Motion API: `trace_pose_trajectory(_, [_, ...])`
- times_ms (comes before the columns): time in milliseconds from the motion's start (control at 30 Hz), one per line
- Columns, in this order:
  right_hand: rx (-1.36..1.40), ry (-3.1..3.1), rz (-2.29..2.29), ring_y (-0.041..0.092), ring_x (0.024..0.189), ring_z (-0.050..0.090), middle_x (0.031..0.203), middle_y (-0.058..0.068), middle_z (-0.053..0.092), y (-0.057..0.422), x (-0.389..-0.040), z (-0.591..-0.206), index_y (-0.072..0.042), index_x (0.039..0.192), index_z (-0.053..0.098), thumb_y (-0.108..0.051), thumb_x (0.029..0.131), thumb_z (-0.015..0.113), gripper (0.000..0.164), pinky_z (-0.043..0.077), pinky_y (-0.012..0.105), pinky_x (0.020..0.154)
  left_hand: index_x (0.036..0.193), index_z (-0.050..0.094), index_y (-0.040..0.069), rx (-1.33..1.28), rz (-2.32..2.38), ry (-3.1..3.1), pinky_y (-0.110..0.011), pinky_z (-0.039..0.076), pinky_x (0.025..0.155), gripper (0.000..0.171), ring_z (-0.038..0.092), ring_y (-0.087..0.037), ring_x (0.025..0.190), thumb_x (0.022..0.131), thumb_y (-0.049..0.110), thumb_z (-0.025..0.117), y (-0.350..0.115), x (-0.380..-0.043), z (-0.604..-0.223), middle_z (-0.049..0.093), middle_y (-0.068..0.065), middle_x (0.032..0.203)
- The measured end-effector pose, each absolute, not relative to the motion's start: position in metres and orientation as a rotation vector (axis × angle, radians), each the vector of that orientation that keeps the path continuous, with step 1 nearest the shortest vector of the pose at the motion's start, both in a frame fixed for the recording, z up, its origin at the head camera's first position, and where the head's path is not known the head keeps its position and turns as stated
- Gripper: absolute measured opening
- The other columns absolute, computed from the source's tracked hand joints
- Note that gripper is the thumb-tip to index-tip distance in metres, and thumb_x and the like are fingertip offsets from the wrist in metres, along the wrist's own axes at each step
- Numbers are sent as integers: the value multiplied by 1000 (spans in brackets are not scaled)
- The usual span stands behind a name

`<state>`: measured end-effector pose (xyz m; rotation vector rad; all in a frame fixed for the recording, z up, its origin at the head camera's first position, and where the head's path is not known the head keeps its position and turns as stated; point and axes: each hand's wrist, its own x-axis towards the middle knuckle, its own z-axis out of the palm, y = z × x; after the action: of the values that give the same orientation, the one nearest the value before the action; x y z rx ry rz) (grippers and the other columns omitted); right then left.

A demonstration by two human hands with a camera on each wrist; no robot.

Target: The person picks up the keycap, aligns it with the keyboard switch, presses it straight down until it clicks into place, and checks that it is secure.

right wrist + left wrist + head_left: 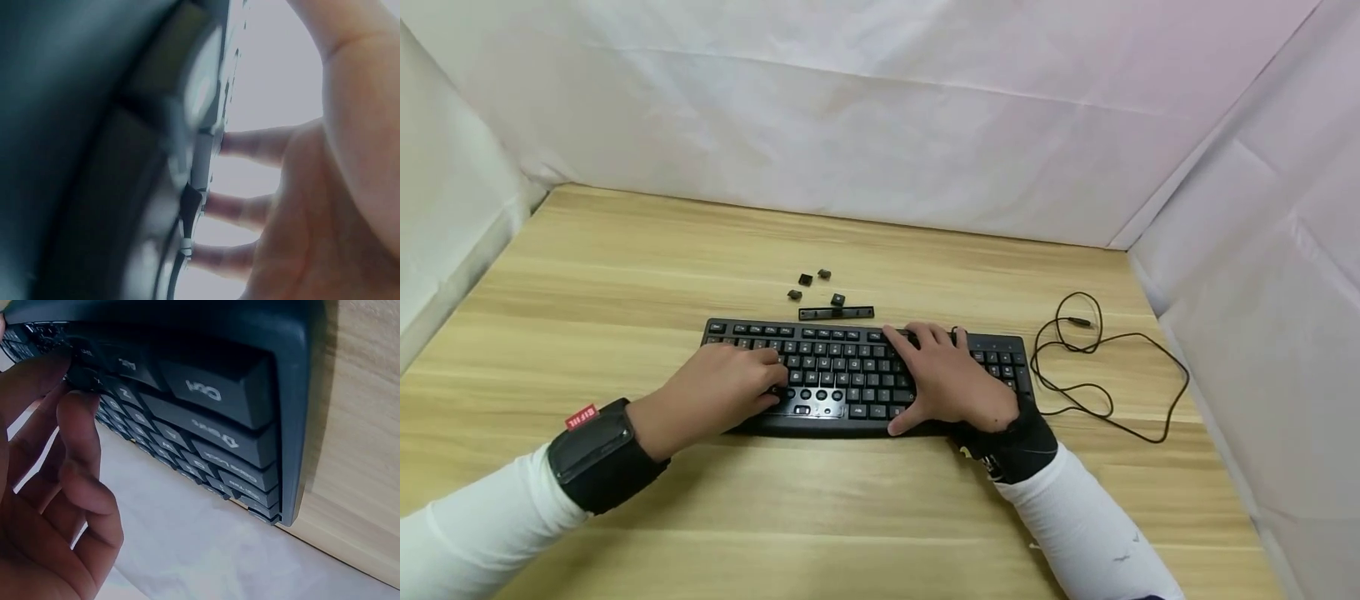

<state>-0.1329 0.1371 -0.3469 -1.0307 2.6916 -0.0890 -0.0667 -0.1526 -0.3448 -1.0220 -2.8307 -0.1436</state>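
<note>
A black keyboard (865, 379) lies on the wooden table, with several keycaps off its lower rows and the round key stems bare. My left hand (730, 383) is over its left part. In the left wrist view, the thumb and a bent index finger pinch a keycap (84, 378) beside the Z key; the fingers partly hide it. My right hand (951, 379) rests spread on the right part of the keyboard, thumb at the front edge and fingers toward the back. The right wrist view shows its fingertips (234, 142) at the keys.
Behind the keyboard lie a long upturned space bar (856, 312) and several loose keycaps (806, 280). The keyboard's cable (1138, 335) coils on the table to the right, its plug (1078, 322) inside a loop. White cloth (850, 125) hangs along the back and sides.
</note>
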Motion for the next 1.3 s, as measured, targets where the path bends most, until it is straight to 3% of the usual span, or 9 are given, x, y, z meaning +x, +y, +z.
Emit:
trace_pose_trajectory(933, [-1078,2735,-60,38,127,28,143,18,35,140,-134,-346,-17,152,17,-76,50,71,130,24,68,98,78,70,15,-972,-175,-2832,-34,51,46,15,60,-13,59,70,22,81,-154,-66,-346,65,1,73])
trace_pose_trajectory(1300, [-1068,2726,-54,38,128,28,144,18,34,138,-135,-348,-18,152,17,-76,49,72,130,23,69,98,75,71,17,-972,-184,-2819,-32,50,45,12,57,-11,57,69,21,82,-154,-65,-351,63,2,71])
